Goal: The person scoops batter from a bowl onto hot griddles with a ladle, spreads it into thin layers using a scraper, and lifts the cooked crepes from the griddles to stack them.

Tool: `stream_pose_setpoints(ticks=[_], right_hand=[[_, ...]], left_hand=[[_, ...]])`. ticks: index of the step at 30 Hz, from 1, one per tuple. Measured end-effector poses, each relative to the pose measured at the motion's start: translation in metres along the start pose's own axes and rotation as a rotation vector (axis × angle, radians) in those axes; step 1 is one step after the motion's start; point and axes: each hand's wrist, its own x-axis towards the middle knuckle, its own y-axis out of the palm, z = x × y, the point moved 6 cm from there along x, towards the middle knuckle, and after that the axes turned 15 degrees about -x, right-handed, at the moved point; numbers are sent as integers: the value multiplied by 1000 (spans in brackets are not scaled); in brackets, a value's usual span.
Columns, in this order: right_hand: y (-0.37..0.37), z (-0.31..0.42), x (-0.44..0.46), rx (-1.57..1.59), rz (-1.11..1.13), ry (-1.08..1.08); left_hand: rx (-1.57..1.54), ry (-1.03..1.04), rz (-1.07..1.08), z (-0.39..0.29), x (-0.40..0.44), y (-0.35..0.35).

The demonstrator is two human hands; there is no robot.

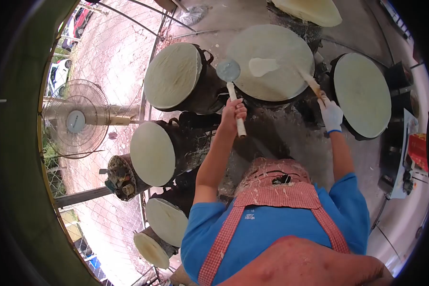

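My bare left hand [234,113] is wrapped round the pale handle of a ladle [228,70]. Its round grey bowl is over the left edge of a wide round griddle [283,45]. A thin pale layer covers that griddle, with a whiter, irregular patch of batter [263,67] near its middle. In my right hand [331,116], which wears a white glove, is a flat pale spreader [310,81] with a brownish handle. The spreader's far end lies at the griddle's right side and seems to touch the layer there. Both hands are near the griddle's front edge.
More round griddles with pale sheets stand at left [172,75], lower left [152,153] and right [362,95]. A standing fan [76,120] is by the wire fence. A bucket of debris [122,176] sits beside a griddle. At far right is a red box [417,150].
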Motion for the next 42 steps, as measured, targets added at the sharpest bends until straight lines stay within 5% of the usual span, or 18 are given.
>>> stream_pose_setpoints(ticks=[4, 6, 8, 9, 10, 12, 14, 15, 17, 19, 21, 22, 26, 35, 37, 42], right_hand=[[-2, 52, -49, -131, 217, -141], [-16, 85, -68, 61, 94, -131], [-18, 92, -73, 133, 74, -76], [-32, 91, -78, 226, 55, -66], [-46, 88, -79, 318, 35, -62], [-64, 90, -81, 238, 50, -98], [-69, 92, -98, 130, -144, -200], [-70, 93, -97, 81, -171, -228], [-78, 88, -90, 110, -274, -163], [-88, 81, -83, 125, -379, -98], [-65, 77, -70, -207, 66, -163], [-41, 62, -68, -50, 197, -129], [-23, 30, -41, 123, 233, 229], [-4, 225, 28, 805, 358, -275], [-53, 284, 22, 675, 130, -511], [-43, 380, 44, 199, 84, -704]], left_hand=[[365, 277, -77, 24, 17, 18], [363, 174, -39, 34, 48, 4], [-56, -155, 53, 47, 23, 21], [-334, -583, 88, 49, -9, 22], [459, -18, 217, 21, -29, 0], [303, 46, 305, 14, -62, -33], [86, -51, -131, 26, -92, -64], [57, -52, -143, 27, -96, -68], [-457, -486, 45, 43, -100, -46], [-432, -474, 77, 46, -109, -48], [-315, -447, 175, 45, -117, -49], [-338, -457, 192, 45, -123, -50], [-390, -336, -17, 45, -133, -75], [-463, 87, -233, 6, -183, -149], [-540, 73, -250, -2, -196, -169], [-572, 104, -262, -33, -227, -187]])
